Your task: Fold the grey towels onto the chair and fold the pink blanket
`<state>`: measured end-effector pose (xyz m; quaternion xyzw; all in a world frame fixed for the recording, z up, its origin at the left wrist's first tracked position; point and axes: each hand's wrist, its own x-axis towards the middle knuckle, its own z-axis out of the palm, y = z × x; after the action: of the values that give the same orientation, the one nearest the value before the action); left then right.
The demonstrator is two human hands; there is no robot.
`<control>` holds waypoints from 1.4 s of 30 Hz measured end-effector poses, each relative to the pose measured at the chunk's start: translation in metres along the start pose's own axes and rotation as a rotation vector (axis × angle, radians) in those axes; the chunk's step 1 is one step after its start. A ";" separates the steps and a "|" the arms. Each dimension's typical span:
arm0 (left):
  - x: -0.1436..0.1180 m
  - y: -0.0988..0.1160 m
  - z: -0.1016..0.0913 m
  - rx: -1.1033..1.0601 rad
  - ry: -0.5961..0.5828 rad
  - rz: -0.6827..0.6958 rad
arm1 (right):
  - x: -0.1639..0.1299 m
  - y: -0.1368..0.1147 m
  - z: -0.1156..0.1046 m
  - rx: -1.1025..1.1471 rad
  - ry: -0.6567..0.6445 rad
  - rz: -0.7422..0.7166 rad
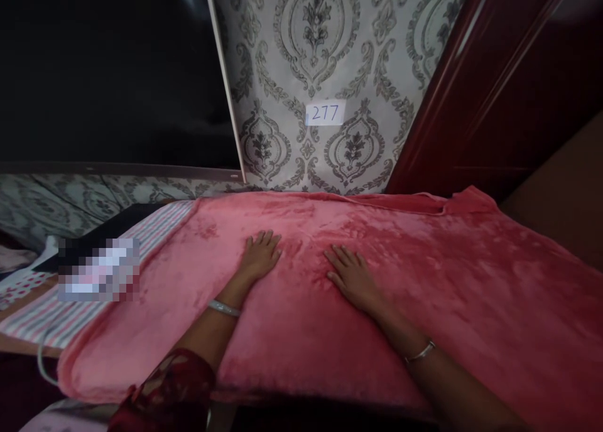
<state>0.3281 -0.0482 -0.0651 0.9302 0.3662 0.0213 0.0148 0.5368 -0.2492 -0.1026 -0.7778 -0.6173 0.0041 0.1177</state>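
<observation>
A pink plush blanket [301, 331] lies spread over a table-height surface, with darker and lighter patches in its pile. My left hand [261, 256] rests palm down on it left of the middle, fingers stretched out. To the right, my right hand [351, 277] also lies flat on the blanket with its fingers apart. Neither hand holds anything. Small wrinkles and brushed marks show in the fabric between the two hands. At the back right the blanket's edge is folded over and bunched up.
A striped cloth [164, 228] shows beyond the blanket's left edge, with a blurred-out item and a grey cable on it. A large television [113, 74] stands behind on the left. Patterned wallpaper with a "277" label [325, 113] and a dark red door frame [438, 93] are behind.
</observation>
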 end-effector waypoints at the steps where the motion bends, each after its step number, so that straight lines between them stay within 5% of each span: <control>1: 0.001 -0.001 0.000 -0.007 -0.001 0.004 | 0.001 -0.003 -0.003 0.002 -0.012 0.018; 5: 0.005 -0.004 0.002 -0.017 0.027 0.016 | 0.015 -0.037 -0.014 0.036 -0.086 0.042; 9: 0.005 -0.006 0.004 0.019 0.039 0.024 | 0.036 -0.078 -0.016 0.107 -0.062 -0.151; 13: 0.005 -0.005 0.001 0.046 0.022 0.017 | 0.045 -0.087 -0.011 0.101 -0.040 -0.213; 18: 0.004 -0.003 -0.003 0.030 0.013 0.008 | 0.039 -0.038 -0.015 0.041 -0.040 -0.077; 27: 0.007 -0.004 -0.001 0.019 0.012 -0.001 | -0.027 0.137 -0.038 -0.179 -0.007 0.456; 31: 0.010 -0.006 0.000 0.023 0.042 0.005 | -0.058 0.192 -0.050 -0.187 0.143 0.762; 34: 0.012 -0.007 0.002 0.022 0.074 0.004 | -0.068 0.203 -0.051 -0.198 0.209 0.852; 42: 0.013 0.002 -0.006 -0.007 0.145 -0.042 | -0.065 0.191 -0.047 -0.154 0.188 0.815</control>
<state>0.3387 -0.0408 -0.0582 0.9182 0.3857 0.0896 -0.0080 0.7113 -0.3606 -0.1022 -0.9618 -0.2445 -0.0668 0.1039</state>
